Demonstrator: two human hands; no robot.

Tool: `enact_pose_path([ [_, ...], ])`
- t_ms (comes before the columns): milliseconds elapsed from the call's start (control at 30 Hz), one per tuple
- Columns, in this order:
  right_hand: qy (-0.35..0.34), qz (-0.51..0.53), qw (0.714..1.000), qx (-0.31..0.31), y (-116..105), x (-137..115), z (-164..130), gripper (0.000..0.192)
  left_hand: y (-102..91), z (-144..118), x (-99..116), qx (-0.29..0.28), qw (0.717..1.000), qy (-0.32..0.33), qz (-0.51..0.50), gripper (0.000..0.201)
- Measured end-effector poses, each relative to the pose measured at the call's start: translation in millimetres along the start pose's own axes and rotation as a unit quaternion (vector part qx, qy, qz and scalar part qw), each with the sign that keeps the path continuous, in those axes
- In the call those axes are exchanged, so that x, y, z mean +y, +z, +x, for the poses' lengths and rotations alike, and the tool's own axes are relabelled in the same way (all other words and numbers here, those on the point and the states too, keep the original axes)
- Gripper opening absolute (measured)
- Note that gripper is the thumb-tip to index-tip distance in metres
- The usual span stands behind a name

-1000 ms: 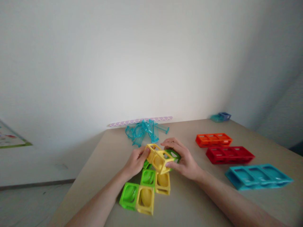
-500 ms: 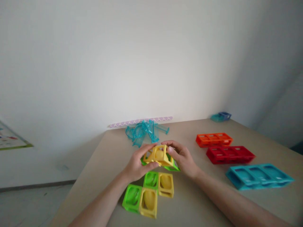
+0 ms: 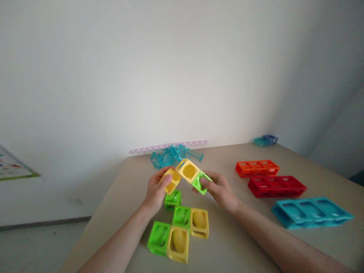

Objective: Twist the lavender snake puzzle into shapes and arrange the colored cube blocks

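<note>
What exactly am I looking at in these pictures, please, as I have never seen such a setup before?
There is no machine here: every picture comes from one camera on a person's head, looking forward and down. The left hand holds a yellow piece; the right hand grips a green block with a yellow block against it. On the table lie other green and yellow blocks, an orange bar, a red bar, a turquoise bar and, near the wall, clear blue parts.
</note>
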State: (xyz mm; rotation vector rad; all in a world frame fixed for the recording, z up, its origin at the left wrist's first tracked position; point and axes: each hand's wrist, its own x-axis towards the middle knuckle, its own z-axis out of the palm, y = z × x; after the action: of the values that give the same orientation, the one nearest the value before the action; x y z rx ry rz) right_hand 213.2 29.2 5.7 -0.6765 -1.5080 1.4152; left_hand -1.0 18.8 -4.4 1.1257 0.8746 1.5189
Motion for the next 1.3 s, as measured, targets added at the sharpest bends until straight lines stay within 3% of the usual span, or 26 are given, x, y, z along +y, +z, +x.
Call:
enact_pose_path([
  [100,0.003,-0.002,1.000,0.015,-2.8,-0.4,0.7,0.036,-3.3,3.8,2.1,0.012,1.000,-0.003,0.014,0.042],
  [400,-0.016,-0.028,0.999,0.032,8.4,0.7,-1.5,0.038,3.0,-1.8,2.4,-0.109,0.987,-0.022,0.119,0.050],
  [667,-0.027,-0.073,0.997,0.018,6.5,4.4,-4.4,0.040,2.8,-0.4,0.3,-0.046,0.996,-0.029,0.069,0.051],
  [1067,0.030,0.120,0.992,-0.002,5.1,2.3,0.5,0.036,3.4,-4.6,-3.4,-0.048,0.998,-0.032,-0.022,0.033],
  [1300,0.045,0.190,0.980,0.030,4.9,-0.8,-0.4,0.036,5.4,3.8,12.7,0.037,0.989,-0.013,-0.142,0.038],
])
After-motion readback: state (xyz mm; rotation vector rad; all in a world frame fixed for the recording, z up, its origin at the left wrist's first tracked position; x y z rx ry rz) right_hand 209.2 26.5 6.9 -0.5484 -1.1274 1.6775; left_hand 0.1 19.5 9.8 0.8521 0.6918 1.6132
